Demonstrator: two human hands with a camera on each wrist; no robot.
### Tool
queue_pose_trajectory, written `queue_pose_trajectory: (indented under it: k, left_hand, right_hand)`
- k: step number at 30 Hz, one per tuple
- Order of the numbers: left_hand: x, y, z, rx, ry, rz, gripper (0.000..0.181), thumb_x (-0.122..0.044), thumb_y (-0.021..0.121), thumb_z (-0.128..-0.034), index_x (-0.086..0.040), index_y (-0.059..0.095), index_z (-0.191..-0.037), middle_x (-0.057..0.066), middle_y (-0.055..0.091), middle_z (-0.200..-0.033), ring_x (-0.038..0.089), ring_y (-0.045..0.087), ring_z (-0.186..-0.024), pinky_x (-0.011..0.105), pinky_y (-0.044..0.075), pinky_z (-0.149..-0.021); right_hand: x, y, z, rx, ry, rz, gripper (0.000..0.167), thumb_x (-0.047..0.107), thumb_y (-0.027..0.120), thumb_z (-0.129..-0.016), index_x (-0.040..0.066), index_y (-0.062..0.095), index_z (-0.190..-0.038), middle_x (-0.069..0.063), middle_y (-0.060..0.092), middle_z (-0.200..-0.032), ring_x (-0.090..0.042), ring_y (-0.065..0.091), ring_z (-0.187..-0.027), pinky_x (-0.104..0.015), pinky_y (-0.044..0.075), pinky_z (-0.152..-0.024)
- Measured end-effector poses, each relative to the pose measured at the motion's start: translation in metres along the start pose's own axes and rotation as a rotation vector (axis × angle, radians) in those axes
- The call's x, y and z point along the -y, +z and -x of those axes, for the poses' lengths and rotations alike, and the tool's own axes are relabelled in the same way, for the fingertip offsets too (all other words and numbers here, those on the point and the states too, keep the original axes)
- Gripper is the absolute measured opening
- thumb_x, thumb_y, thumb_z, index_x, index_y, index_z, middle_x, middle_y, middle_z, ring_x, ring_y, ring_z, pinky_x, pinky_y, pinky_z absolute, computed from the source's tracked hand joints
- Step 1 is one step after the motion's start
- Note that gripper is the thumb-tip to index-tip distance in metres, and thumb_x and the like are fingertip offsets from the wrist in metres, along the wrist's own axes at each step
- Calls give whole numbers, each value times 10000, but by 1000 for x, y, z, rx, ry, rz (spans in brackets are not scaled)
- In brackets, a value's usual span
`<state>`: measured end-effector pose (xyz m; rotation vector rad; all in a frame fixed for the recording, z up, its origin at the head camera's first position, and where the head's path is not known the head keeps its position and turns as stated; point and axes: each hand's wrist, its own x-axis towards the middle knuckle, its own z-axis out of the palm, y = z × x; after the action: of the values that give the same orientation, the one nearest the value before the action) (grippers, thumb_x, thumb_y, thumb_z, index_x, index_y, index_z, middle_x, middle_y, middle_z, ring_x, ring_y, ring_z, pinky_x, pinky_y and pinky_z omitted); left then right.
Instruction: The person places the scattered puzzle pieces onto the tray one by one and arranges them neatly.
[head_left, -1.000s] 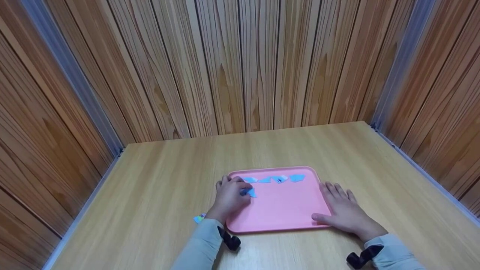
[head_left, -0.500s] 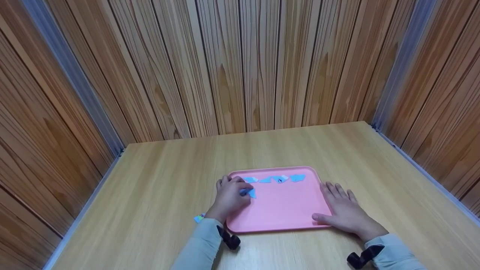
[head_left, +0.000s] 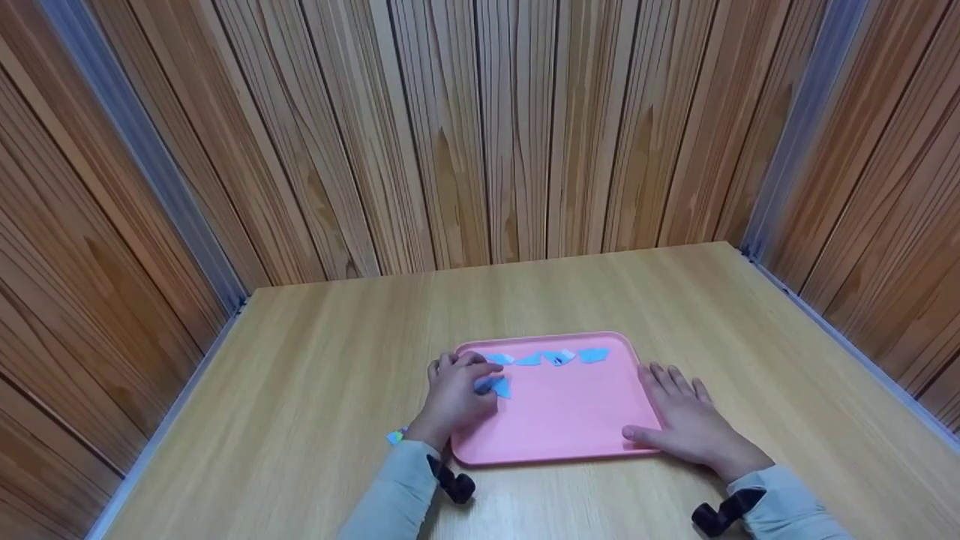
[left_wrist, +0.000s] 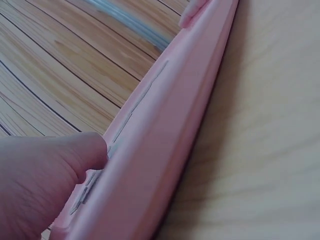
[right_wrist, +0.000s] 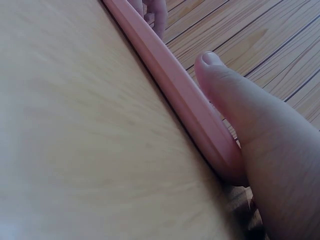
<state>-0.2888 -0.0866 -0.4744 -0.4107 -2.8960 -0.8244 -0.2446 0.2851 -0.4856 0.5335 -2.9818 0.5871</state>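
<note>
A pink tray lies on the table. In the head view, my left hand reaches over its left side, with thumb and index finger about a flat blue piece that looks like thin card. My fingers cover part of this piece. Several similar blue pieces, some with white patches, lie in a row along the tray's far edge. My right hand rests at the tray's right edge, its fingers straight and its thumb over the near corner. In the left wrist view, the left thumb bends over the tray rim.
A small multicoloured piece lies on the table beside my left wrist, partly behind the sleeve. Wood-patterned walls stand at the back and both sides.
My left hand has shifted very slightly to the left, and a little more of the blue piece shows between its fingers. The right hand and the row of pieces stay put.
</note>
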Motion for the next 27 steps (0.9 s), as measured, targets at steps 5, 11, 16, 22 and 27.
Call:
queue_pose_trajectory:
  k: [5,11,16,22,27]
  left_hand:
    - [5,-12,13,-29,-119,76,448,-245,779,-834,-330,701,-1267,-69,564,-1371,311,343,-1292,588,189,-1125]
    - [23,-26,36,-89,-261,185,407,-345,768,-868,-368,682,-1266,-76,555,-1382,293,320,-1345,583,273,-1109]
    - [49,-33,58,-136,-237,181,417,-387,767,-863,-305,684,-1264,-59,606,-1293,244,395,-1246,570,249,-1087]
    - [67,-40,75,-76,-211,150,535,-430,814,-805,-259,664,-1289,-21,593,-1318,258,396,-1211,579,147,-1122]
    - [75,-45,84,-21,-228,142,559,-450,839,-770,-288,660,-1274,-28,568,-1320,268,387,-1222,583,126,-1129]
  right_hand:
    - [0,0,0,7,1,0,1075,699,586,-867,-43,245,-1568,-312,219,-1606,-541,122,-1477,-717,29,-1127]
    - [1,-1,0,16,6,-5,1082,702,587,-866,-47,241,-1567,-313,211,-1609,-544,116,-1476,-718,23,-1125]
    - [0,1,0,13,-3,-13,1073,682,599,-867,-58,249,-1561,-328,217,-1600,-552,116,-1472,-719,28,-1121]
    - [2,-1,1,25,6,-8,1085,694,595,-866,-54,237,-1565,-327,195,-1606,-558,107,-1469,-725,20,-1118]
    - [3,-1,-1,18,-4,5,1078,686,600,-867,-56,243,-1563,-332,205,-1601,-559,118,-1466,-724,32,-1119]
